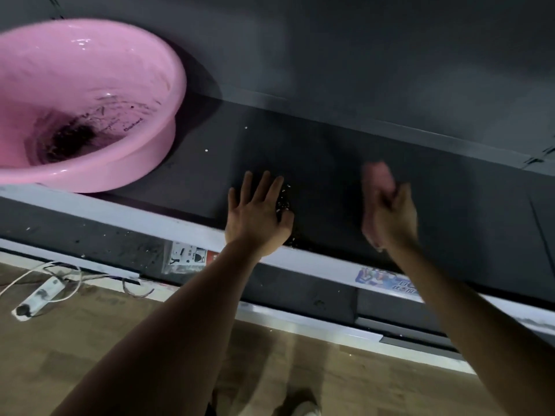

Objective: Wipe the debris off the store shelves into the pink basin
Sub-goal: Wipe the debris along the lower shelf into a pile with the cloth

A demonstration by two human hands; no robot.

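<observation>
The pink basin [150, 85] sits on the left of the dark shelf [330, 151], with dark debris collected in its bottom. My left hand [258, 214] lies flat on the shelf near the front edge, fingers straight. A small heap of debris [285, 202] lies against its right side. My right hand [393, 217], blurred, grips a pink cloth [377, 178] on the shelf to the right of the heap. A few white specks [206, 150] lie between the basin and my left hand.
A white price rail [180, 223] runs along the shelf's front edge. A lower shelf [90, 235] below carries specks and a printed label [186, 259]. A power strip with white cables [39, 295] lies on the wooden floor.
</observation>
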